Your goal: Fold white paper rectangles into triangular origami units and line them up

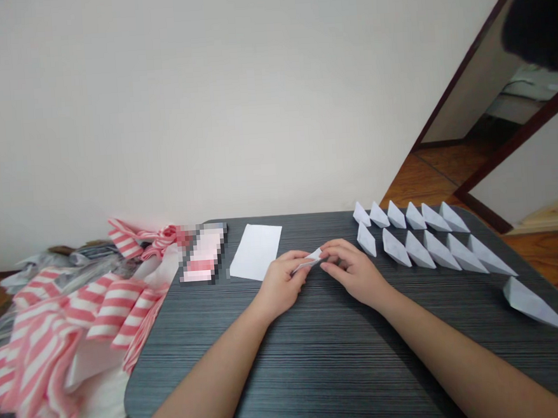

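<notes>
A small piece of folded white paper is held between both hands over the middle of the dark table. My left hand pinches its left end, and my right hand has its fingers closed on the right end, hiding part of it. Just left of my left hand lies a stack or sheet of flat white paper. To the right of my right hand, folded white paper boats stand in two rows, and a single paper boat sits nearer the right edge.
The dark wood-grain table stands against a pale wall. A blurred-out phone-like object lies at its back left. Red-and-white striped cloth and plastic bags are piled beyond the left edge. A doorway and wooden floor are at the right.
</notes>
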`<action>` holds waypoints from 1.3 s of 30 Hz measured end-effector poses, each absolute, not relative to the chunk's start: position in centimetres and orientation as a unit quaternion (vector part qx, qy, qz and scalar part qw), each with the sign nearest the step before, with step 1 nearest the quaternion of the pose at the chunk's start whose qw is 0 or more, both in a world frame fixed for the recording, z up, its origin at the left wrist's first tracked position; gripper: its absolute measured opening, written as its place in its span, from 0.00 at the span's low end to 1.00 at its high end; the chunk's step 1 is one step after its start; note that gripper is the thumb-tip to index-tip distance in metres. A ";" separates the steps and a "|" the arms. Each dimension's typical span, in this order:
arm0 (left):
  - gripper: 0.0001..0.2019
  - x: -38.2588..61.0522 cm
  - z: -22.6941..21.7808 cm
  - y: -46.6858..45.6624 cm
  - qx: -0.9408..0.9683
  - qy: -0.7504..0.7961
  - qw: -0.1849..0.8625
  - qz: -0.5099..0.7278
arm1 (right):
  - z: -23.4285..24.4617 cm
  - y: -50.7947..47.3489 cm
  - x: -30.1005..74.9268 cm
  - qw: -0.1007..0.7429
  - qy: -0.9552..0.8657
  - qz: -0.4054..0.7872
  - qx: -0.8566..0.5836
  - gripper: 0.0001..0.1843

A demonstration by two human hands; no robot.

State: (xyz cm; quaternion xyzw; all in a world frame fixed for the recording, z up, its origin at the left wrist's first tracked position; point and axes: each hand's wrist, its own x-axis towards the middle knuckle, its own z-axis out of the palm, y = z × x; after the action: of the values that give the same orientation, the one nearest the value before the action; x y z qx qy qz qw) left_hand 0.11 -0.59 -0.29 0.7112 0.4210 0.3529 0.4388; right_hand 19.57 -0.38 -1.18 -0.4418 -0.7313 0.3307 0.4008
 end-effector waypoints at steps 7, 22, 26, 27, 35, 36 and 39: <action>0.13 0.2 -0.2 -0.7 0.720 0.425 0.434 0.335 | -0.8 -0.2 19.6 0.368 -0.752 0.309 -0.452 0.08; 0.13 0.4 0.0 -0.9 0.710 0.433 0.447 0.330 | 0.0 -0.8 19.2 0.367 -0.782 0.294 -0.409 0.07; 0.13 0.5 0.0 -0.9 0.708 0.435 0.447 0.331 | 0.0 -0.7 19.2 0.369 -0.785 0.294 -0.402 0.08; 0.13 0.5 0.1 -0.9 0.709 0.438 0.444 0.330 | 0.0 -0.7 19.2 0.369 -0.784 0.292 -0.403 0.08; 0.13 0.5 0.2 -1.0 0.701 0.451 0.449 0.322 | -0.1 -0.7 19.3 0.364 -0.782 0.283 -0.418 0.08; 0.13 0.5 0.2 -1.0 0.699 0.451 0.450 0.324 | -0.1 -0.6 19.3 0.365 -0.781 0.284 -0.420 0.08; 0.14 0.5 0.0 -1.0 0.695 0.455 0.452 0.326 | -0.3 -0.6 19.2 0.370 -0.774 0.291 -0.423 0.07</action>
State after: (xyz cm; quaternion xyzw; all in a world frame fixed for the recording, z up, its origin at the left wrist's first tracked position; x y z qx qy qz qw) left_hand 0.52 -0.97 0.04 0.6945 0.4553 0.3255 0.4520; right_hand 19.20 -0.64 -0.26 -0.4229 -0.7745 0.2909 0.3698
